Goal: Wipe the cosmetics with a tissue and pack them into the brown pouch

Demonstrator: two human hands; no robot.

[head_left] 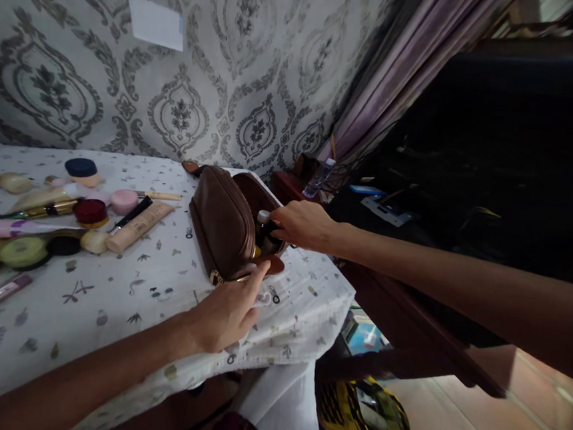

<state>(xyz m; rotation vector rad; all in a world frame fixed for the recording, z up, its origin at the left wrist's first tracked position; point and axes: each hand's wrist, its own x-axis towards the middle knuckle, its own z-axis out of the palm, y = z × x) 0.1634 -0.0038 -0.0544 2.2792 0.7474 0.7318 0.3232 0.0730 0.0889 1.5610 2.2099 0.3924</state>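
one wall (273, 73), papered in pale grey with darker damask medallions; a white sheet (156, 23) on it, slightly tilted. one curtain (393, 77), mauve, hanging in folds at the wall's right end. one table (118, 301), draped in white cloth with small scattered prints. one dark-wood piece (426, 338) just right of it (what sort, i can't tell from here). floor (465, 405): pale tiles, reddish at far right. light: dim, the right side in deep shadow.
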